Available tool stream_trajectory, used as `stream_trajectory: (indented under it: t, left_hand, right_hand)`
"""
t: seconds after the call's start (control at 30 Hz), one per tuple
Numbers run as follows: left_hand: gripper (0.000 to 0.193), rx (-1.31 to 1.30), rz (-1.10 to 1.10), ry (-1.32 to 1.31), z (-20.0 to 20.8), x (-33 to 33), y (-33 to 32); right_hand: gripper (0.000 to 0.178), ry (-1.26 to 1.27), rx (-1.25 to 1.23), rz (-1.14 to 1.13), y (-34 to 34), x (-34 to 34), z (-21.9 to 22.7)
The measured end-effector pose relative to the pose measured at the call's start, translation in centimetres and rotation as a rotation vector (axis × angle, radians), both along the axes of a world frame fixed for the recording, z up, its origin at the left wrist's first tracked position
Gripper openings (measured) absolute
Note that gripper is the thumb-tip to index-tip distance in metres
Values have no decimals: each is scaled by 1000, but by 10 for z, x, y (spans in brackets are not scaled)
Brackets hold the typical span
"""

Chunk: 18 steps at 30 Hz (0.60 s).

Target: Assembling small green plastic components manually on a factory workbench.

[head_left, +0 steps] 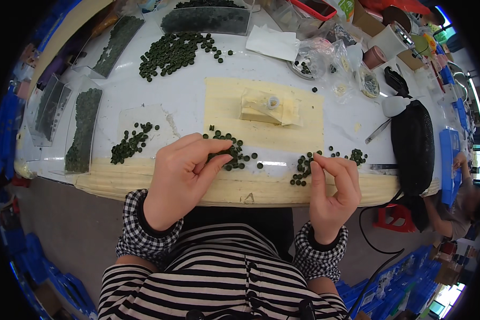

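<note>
- Head view: the person sits at a white table [186, 101], forearms in checked cuffs coming up from the lower edge.
- Left hand [184, 178]: fingers curled, thumb and forefinger closing over a small cluster of dark green discs [233, 157] at the table's near edge. It looks like a pinch on one or two discs, but the exact contact is hidden under the fingertips.
- Right hand [333, 186]: fingers bunched, tips pinched together just above a second cluster of green discs [303, 169]. Whether a disc sits between the tips I cannot tell; too small.
- Both clusters lie on a pale yellow mat [218, 96], close to the body, probably so they are within easy reach for sorting.
- A little pile [130, 144] lies to the left on a clear sheet, and a larger heap [173, 50] sits further back.
- Clear trays [82, 130] filled with the same discs line the left side.
- A folded clear bag with a small white ring [264, 106] rests mid-mat.
- Right of the mat: tweezers [377, 130] and a black mesh pouch [413, 146].
</note>
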<state>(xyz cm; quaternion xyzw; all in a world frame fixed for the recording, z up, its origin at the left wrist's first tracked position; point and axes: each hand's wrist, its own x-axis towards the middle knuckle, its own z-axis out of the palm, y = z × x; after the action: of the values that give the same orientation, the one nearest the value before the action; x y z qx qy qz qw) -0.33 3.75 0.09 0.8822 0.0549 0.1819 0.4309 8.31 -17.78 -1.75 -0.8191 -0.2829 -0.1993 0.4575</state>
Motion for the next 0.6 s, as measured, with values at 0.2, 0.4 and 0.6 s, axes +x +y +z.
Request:
stream_trajectory:
  t: [0.2,0.4,0.6]
  left_hand:
    - [18,-920,-113,131,7,-7,12]
    - [22,-1770,-130,173,12,-1,7]
    - [28,-1822,-212,158,1,-5,1]
  right_hand:
    - [11,-46,-246,-16,-4,7,4]
    - [11,-62,-355,-43,4,7,1]
    - [11,-46,-401,-14,8,10,6]
